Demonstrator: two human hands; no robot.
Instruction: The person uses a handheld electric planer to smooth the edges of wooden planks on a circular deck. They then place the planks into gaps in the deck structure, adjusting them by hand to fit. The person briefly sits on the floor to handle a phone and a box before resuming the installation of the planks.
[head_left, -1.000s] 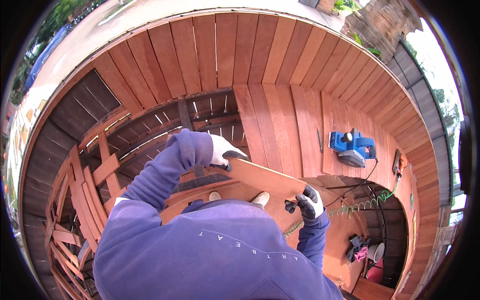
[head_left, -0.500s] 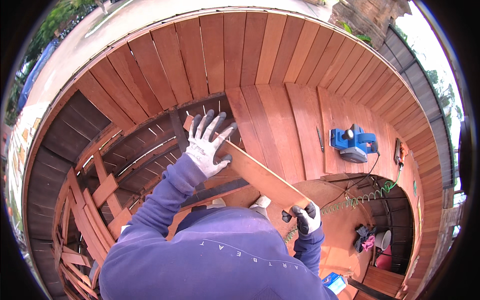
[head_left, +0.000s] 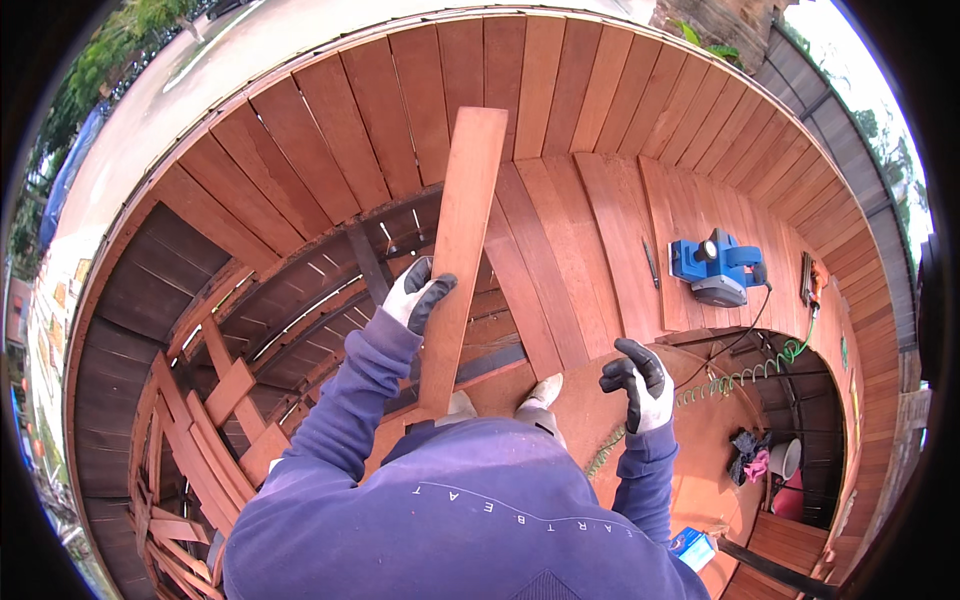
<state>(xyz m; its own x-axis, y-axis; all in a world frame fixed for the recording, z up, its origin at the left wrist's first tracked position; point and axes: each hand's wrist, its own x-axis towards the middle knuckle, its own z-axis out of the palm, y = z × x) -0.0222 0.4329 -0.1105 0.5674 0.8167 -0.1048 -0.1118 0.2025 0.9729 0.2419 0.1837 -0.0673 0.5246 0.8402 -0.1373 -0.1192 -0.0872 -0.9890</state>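
Note:
In front of my body stands a long reddish wooden plank (head_left: 466, 220), its far end over the row of fitted boards. My left hand (head_left: 420, 294), in a white glove with dark fingertips, grips the plank's left edge around its middle. To the right of the plank, my right hand (head_left: 643, 384) is lifted off it in a matching glove, holding nothing, fingers bent but apart. Behind the plank is an unboarded gap (head_left: 395, 232) with dark framing. Laid boards (head_left: 560, 250) run on to the right of that gap.
On the laid boards at the right sit a blue power planer (head_left: 722, 268), a thin pencil-like marker (head_left: 650, 264) and an orange-handled air tool (head_left: 812, 284) with a green coiled hose (head_left: 745, 383). Loose wood pieces (head_left: 190, 440) pile at the left. A blue box (head_left: 692, 548) lies lower right.
The plank has swung from slanting down to the right to pointing away from me. My right hand has let go of its near end; my left has gone from spread fingers to gripping its edge.

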